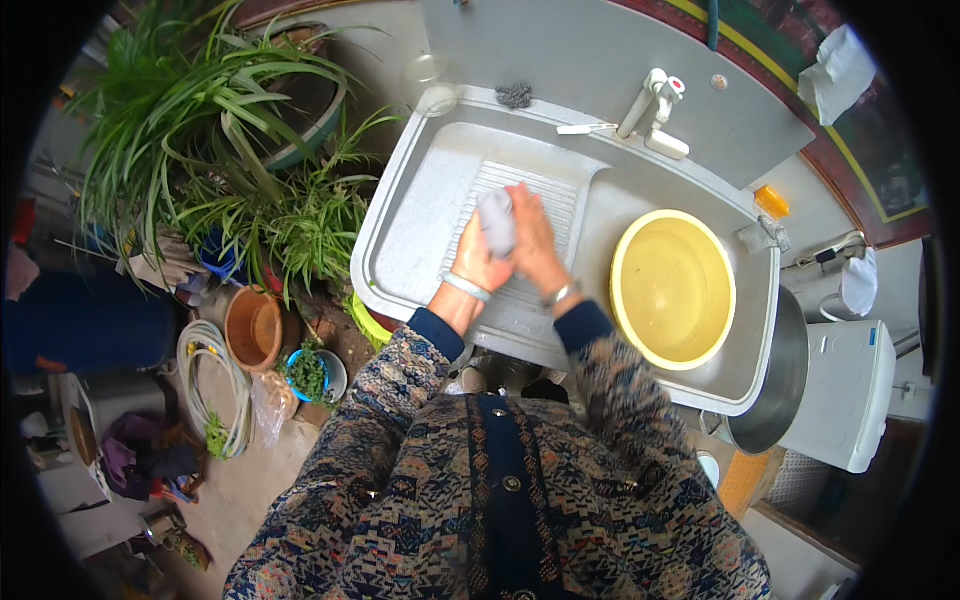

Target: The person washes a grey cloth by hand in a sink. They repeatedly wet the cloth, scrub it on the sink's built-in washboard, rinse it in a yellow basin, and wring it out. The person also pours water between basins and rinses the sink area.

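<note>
Over the ribbed washboard section (555, 206) of a metal sink (420, 172), my two hands are pressed together around a small light-grey cloth (496, 221). My left hand (478, 259), with a pale bangle at the wrist, holds the cloth from the left and below. Blurred by motion, my right hand (536, 232) lies against the cloth's right side, its fingers pointing away from me. How much cloth is between the palms is hidden. To the right, a yellow plastic basin (673, 289) with liquid in it sits in the deeper bowl.
Behind the sink stand a white faucet (637, 109), a white-handled brush or knife (585, 129) and a steel-wool scourer (514, 95). Leafy potted plants (247, 142) crowd the left. A coiled hose (214, 390) lies on the floor. A large metal pan (780, 382) adjoins the sink's right side.
</note>
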Demonstrator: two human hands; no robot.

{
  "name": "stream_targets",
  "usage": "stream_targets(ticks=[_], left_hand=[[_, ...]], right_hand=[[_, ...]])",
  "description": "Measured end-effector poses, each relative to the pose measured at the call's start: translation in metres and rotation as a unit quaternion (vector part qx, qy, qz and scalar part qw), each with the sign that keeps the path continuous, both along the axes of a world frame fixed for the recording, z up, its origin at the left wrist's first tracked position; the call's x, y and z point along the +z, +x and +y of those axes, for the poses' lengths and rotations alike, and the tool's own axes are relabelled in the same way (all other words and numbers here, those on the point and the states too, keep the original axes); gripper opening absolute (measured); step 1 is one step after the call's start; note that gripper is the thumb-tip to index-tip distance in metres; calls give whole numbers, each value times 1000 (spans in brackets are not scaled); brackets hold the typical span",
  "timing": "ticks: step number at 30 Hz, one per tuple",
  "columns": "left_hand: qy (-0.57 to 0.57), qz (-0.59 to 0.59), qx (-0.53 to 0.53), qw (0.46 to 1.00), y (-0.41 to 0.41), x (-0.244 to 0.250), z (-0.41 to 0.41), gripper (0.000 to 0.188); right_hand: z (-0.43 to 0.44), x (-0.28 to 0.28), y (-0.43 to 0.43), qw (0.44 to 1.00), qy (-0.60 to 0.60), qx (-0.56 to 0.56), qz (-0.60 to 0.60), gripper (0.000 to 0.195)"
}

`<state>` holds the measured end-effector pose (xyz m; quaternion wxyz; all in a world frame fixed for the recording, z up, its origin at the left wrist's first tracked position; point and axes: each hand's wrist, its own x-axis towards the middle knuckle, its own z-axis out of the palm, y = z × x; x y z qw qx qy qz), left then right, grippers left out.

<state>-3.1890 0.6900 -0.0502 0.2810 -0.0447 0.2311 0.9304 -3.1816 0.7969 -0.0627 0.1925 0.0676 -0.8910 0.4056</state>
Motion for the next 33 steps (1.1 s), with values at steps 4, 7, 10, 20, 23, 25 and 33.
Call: stream_targets(ticks=[4, 7, 10, 20, 23, 25, 33], left_hand=[[86, -43, 4, 995, 3, -17, -15, 49], [183, -25, -51, 982, 9, -23, -11, 46], [-112, 164, -53, 979, 12, -35, 6, 53], [33, -61, -81, 994, 23, 24, -3, 56], [25, -48, -76, 996, 9, 41, -11, 51], [-25, 20, -54, 998, -3, 42, -20, 50], [-156, 97, -133, 974, -11, 56, -11, 44]], right_hand=[[-10, -5, 1, 999, 38, 7, 15, 23], [-8, 24, -7, 994, 76, 50, -60, 22], [16, 12, -16, 991, 71, 103, -48, 22], [42, -8, -39, 978, 175, -27, -113, 20], [82, 12, -36, 881, -333, -56, -330, 22], [80, 38, -15, 833, -436, 52, -337, 26], [66, 68, -8, 835, -418, 72, -351, 17]])
